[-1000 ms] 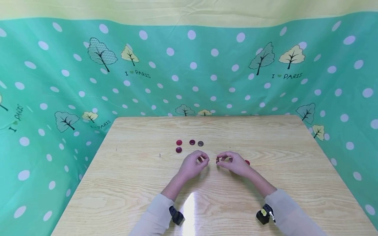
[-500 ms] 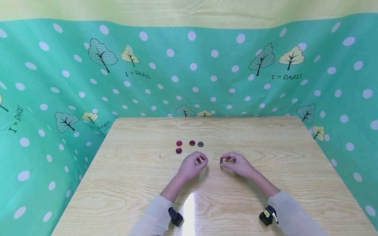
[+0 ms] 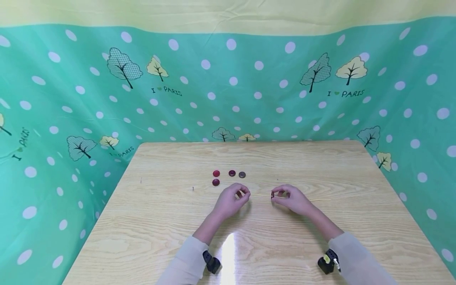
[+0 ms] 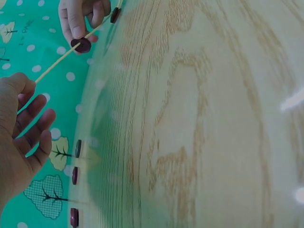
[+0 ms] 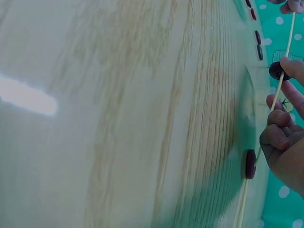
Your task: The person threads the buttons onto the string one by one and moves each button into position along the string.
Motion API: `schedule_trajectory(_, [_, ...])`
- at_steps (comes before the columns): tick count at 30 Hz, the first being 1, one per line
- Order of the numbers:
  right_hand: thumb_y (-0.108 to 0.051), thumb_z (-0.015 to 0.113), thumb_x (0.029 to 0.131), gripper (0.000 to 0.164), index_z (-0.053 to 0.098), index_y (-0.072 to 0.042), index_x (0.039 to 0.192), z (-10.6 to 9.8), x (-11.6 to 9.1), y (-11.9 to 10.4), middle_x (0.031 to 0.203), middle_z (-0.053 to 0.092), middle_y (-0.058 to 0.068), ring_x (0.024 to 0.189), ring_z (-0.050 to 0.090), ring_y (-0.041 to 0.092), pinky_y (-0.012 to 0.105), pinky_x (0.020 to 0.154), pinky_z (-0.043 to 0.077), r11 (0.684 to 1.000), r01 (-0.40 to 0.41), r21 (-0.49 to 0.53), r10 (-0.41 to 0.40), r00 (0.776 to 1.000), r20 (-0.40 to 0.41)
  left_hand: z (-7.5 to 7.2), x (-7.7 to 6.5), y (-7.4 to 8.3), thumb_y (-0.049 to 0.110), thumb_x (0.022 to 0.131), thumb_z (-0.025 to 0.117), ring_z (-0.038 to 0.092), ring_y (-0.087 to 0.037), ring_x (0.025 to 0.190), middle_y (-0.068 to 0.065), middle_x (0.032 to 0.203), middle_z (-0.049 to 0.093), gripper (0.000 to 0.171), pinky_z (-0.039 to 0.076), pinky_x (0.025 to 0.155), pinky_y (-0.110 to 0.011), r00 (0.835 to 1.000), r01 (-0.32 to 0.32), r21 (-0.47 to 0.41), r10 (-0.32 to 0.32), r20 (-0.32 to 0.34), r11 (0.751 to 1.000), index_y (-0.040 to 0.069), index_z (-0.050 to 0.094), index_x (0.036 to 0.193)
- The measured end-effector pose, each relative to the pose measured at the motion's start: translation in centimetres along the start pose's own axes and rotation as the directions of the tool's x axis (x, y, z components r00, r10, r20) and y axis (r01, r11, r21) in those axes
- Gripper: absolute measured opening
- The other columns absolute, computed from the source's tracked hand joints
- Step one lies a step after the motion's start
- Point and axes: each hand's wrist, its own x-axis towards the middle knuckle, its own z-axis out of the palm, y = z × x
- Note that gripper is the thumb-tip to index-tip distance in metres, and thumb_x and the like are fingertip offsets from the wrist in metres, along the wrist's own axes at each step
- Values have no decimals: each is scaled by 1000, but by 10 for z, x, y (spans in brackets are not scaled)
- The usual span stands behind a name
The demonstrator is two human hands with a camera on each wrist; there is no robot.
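Note:
Left hand point(image 3: 231, 200) pinches a thin yellow cord point(image 4: 54, 64) between thumb and fingertip, other fingers spread in the left wrist view. A dark maroon button point(image 4: 81, 45) is threaded on the cord, and right hand point(image 3: 293, 200) pinches it by its edges. The cord runs taut between both hands, through the button and past the right hand. Further along it, close to the table, a red button point(image 5: 251, 164) sits on the cord beyond the right hand; the right hand hides it in the head view.
Loose buttons lie on the wooden table point(image 3: 160, 221) beyond the left hand: a bright red one point(image 3: 216, 173), a dark red one point(image 3: 215, 182), a maroon one point(image 3: 232, 173) and a grey one point(image 3: 242, 174). A dotted green curtain point(image 3: 228, 87) surrounds the table's back and sides.
My right hand has moved rightward with the maroon button, widening the gap to the left hand and covering the red button. The left hand has barely shifted.

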Motion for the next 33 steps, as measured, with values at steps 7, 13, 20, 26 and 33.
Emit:
schedule_trajectory(7, [-25, 70, 83, 37, 64, -5, 113, -7, -6, -2, 99, 61, 11, 71, 48, 15, 22, 55, 39, 1000, 9, -1, -9, 1000, -14, 0, 0, -2, 20, 89, 60, 59, -9, 81, 6, 92, 65, 7, 50, 72, -20, 1000, 14, 2, -14, -5, 1000, 17, 65, 91])
schedule_trajectory(13, [-26, 72, 81, 38, 64, -5, 112, -11, -3, 10, 98, 61, 11, 71, 48, 15, 22, 55, 40, 1000, -2, -3, 2, 1000, -31, 0, 0, -3, 20, 89, 59, 59, -8, 81, 6, 92, 65, 7, 50, 72, -20, 1000, 11, 6, -11, -7, 1000, 18, 65, 91])
schedule_trajectory(20, [-26, 70, 84, 38, 63, -4, 114, -17, -5, 14, 98, 61, 10, 77, 50, 16, 22, 57, 41, 999, -2, -49, 1, 1000, -24, 0, 0, -4, 20, 89, 59, 59, -8, 80, 7, 92, 65, 7, 50, 71, -20, 1000, 18, 9, -17, -9, 1000, 18, 65, 91])
schedule_trajectory(26, [-29, 70, 84, 38, 64, -6, 113, -21, -7, 17, 96, 60, 7, 85, 51, 15, 22, 66, 43, 996, -18, -83, 15, 999, -36, -1, 0, -3, 20, 89, 59, 60, -8, 81, 6, 92, 65, 7, 50, 72, -19, 1000, 18, -5, -18, -5, 1000, 17, 65, 91])
schedule_trajectory(33, [-26, 69, 84, 37, 63, -3, 113, -27, -8, 18, 94, 60, 8, 87, 52, 17, 24, 70, 45, 997, -9, -77, 6, 1000, -31, -2, 0, -4, 20, 89, 59, 60, -8, 80, 6, 92, 65, 7, 50, 72, -19, 1000, 18, -6, -18, -7, 1000, 17, 65, 91])
